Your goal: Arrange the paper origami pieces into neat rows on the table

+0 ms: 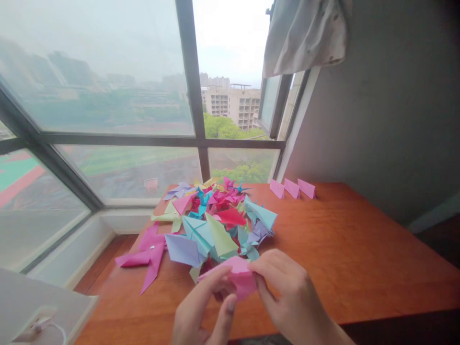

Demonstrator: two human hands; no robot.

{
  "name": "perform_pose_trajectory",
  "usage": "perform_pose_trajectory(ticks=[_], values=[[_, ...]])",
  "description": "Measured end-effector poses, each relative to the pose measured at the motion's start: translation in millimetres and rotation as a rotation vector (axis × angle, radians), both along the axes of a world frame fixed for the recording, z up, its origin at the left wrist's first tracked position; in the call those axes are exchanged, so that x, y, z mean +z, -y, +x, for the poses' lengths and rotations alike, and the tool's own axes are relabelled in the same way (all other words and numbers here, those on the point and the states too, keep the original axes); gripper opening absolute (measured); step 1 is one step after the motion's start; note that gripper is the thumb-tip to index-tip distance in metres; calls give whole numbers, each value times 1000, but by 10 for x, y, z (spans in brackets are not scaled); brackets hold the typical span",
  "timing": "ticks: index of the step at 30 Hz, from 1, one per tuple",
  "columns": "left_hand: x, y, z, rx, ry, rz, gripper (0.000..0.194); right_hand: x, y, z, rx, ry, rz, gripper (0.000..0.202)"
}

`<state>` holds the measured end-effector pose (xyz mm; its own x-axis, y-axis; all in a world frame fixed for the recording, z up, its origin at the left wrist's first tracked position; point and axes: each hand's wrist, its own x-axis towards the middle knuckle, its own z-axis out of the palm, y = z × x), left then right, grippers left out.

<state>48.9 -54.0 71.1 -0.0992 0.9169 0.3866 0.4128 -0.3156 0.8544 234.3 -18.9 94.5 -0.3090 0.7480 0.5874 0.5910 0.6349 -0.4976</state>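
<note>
Between my two hands, above the table's near edge, is a folded piece of pink paper [243, 279]. My left hand [206, 306] grips its left side, thumb and fingers bent around it. The fingertips of my right hand [287, 292] pinch the paper's upper right edge. Just beyond lies a heap of colourful folded paper pieces, among them a light green one [221, 235], a lavender one [183, 249] and a red one [231, 217]. A magenta paper pinwheel [151, 251] lies left of the heap.
Three folded pink papers [292, 189] stand in a row at the back of the brown wooden table [334, 249]. Large windows are behind and to the left, with a grey curtain [305, 38] at the upper right. A plugged-in cable [45, 323] shows at the lower left.
</note>
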Motion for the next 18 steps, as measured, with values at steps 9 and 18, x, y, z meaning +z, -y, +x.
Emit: perform_pose_trajectory(ticks=[9,18], values=[[-165,-300,-208,43,-91,-7,27,-299,-205,536,-99,-332,-436,15],[-226,-321,-77,-134,414,-346,33,-263,-227,633,3,-256,-478,16]])
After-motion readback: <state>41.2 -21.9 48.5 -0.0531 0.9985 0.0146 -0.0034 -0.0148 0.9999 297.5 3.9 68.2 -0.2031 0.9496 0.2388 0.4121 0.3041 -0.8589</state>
